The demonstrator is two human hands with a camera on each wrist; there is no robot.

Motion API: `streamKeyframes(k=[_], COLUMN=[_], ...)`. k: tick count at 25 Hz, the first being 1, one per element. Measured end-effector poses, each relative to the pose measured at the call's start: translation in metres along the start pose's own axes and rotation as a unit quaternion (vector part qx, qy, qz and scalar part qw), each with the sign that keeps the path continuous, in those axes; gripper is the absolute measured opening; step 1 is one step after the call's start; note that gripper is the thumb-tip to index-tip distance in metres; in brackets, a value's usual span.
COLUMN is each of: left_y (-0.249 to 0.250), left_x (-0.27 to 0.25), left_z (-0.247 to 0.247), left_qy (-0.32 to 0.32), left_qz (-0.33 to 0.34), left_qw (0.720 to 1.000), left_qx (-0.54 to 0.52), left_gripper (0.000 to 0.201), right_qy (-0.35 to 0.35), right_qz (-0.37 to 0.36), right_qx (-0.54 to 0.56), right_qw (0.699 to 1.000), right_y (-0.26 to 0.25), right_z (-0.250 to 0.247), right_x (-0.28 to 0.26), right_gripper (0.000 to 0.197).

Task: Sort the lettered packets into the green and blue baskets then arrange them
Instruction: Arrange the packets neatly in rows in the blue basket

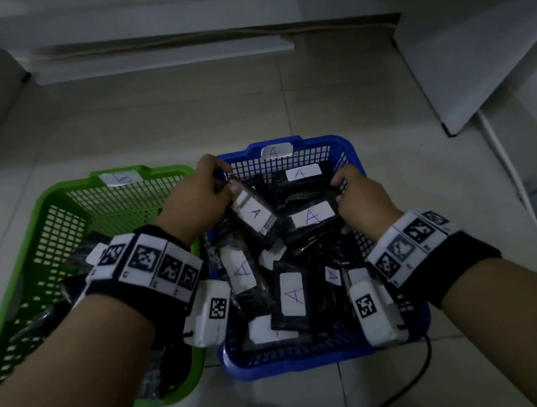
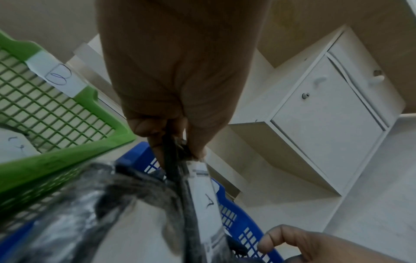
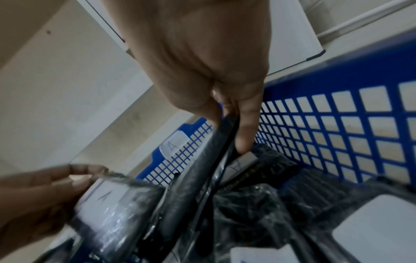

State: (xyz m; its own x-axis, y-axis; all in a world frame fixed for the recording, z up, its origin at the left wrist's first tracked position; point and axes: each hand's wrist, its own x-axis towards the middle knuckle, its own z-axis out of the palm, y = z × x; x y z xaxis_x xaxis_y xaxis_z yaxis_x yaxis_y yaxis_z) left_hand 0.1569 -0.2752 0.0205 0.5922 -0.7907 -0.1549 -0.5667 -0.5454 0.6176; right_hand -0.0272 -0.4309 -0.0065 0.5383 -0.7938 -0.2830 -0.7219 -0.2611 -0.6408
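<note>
A blue basket [image 1: 300,142] tagged A holds several black packets with white A labels. My left hand [image 1: 206,189] pinches the far end of one such packet [image 1: 255,214] over the basket's left side; the left wrist view shows the same packet [image 2: 202,192] edge-on below the fingers [image 2: 146,128]. My right hand [image 1: 355,195] grips the right end of another A packet [image 1: 311,217] near the right wall; its fingers [image 3: 245,138] curl round that packet's edge [image 3: 216,142]. The green basket [image 1: 62,190], tagged B, sits to the left with a few dark packets [image 1: 42,320] partly hidden by my left arm.
Both baskets stand on a pale tiled floor [image 1: 187,119]. White cabinets [image 1: 475,52] rise at the right and along the back. A black cable [image 1: 421,372] runs over the floor near the blue basket's front right corner.
</note>
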Motion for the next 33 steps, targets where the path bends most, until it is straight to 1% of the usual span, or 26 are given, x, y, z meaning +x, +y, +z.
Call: streamKeyframes(k=[2, 4, 6, 8, 9, 10, 11, 13, 14, 17, 19, 21, 23, 24, 26, 28, 29, 31, 33], left_y=[0.001, -0.001, -0.006, -0.008, -0.008, -0.008, -0.008, -0.006, -0.006, -0.007, -0.007, -0.006, -0.004, -0.003, 0.000, 0.004, 0.005, 0.005, 0.005], left_x=[0.008, 0.017, 0.025, 0.027, 0.024, 0.022, 0.019, 0.018, 0.018, 0.021, 0.022, 0.023, 0.026, 0.028, 0.035, 0.042, 0.046, 0.050, 0.053], left_z=[0.005, 0.011, 0.016, 0.021, 0.024, 0.026, 0.027, 0.027, 0.027, 0.028, 0.031, 0.032, 0.033, 0.033, 0.033, 0.033, 0.032, 0.030, 0.026], left_qy=[0.017, 0.039, 0.050, 0.046, 0.038, 0.035, 0.038, 0.039, 0.024, -0.035, -0.044, -0.050, -0.058, -0.058, -0.050, -0.051, -0.057, -0.074, -0.080], left_qz=[0.010, 0.013, 0.007, -0.007, -0.007, 0.003, 0.021, 0.059, 0.068, 0.066, 0.076, 0.089, 0.097, 0.098, 0.103, 0.104, 0.101, 0.093, 0.084], left_qw=[1.000, 0.999, 0.998, 0.997, 0.995, 0.991, 0.986, 0.976, 0.975, 0.978, 0.975, 0.975, 0.971, 0.964, 0.942, 0.929, 0.928, 0.930, 0.939], left_qx=[0.001, 0.012, 0.025, 0.059, 0.089, 0.126, 0.162, 0.205, 0.210, 0.197, 0.203, 0.196, 0.209, 0.238, 0.316, 0.353, 0.355, 0.348, 0.323], left_gripper=[0.021, 0.018, 0.018, 0.020, 0.027, 0.034, 0.038, 0.038, 0.038, 0.041, 0.043, 0.043, 0.045, 0.050, 0.061, 0.064, 0.063, 0.063, 0.063], right_qy=[-0.027, -0.063, -0.094, -0.112, -0.119, -0.125, -0.127, -0.131, -0.128, -0.104, -0.092, -0.119, -0.143, -0.141, -0.116, -0.082, -0.073, -0.081, -0.103], right_qz=[-0.019, -0.057, -0.111, -0.197, -0.233, -0.254, -0.261, -0.256, -0.252, -0.232, -0.218, -0.211, -0.212, -0.215, -0.215, -0.208, -0.204, -0.195, -0.189], right_qx=[-0.074, -0.177, -0.275, -0.357, -0.379, -0.393, -0.406, -0.430, -0.436, -0.431, -0.422, -0.409, -0.415, -0.427, -0.468, -0.493, -0.491, -0.467, -0.410], right_qw=[0.997, 0.981, 0.951, 0.906, 0.888, 0.875, 0.866, 0.856, 0.855, 0.866, 0.875, 0.880, 0.873, 0.867, 0.850, 0.841, 0.844, 0.859, 0.886], right_y=[0.002, 0.002, 0.000, 0.000, -0.002, -0.004, -0.005, -0.008, -0.007, -0.003, 0.001, 0.004, 0.004, 0.004, 0.003, 0.002, 0.002, 0.004, 0.000], right_z=[0.000, 0.001, 0.003, 0.009, 0.012, 0.015, 0.018, 0.022, 0.024, 0.027, 0.025, 0.023, 0.023, 0.023, 0.024, 0.022, 0.020, 0.016, 0.008], right_x=[0.000, -0.002, -0.005, -0.004, -0.003, -0.001, 0.002, 0.006, 0.007, 0.006, 0.006, 0.007, 0.006, 0.006, 0.006, 0.008, 0.009, 0.011, 0.011], right_gripper=[0.034, 0.038, 0.048, 0.058, 0.061, 0.063, 0.066, 0.071, 0.071, 0.065, 0.067, 0.070, 0.074, 0.076, 0.077, 0.072, 0.066, 0.058, 0.056])
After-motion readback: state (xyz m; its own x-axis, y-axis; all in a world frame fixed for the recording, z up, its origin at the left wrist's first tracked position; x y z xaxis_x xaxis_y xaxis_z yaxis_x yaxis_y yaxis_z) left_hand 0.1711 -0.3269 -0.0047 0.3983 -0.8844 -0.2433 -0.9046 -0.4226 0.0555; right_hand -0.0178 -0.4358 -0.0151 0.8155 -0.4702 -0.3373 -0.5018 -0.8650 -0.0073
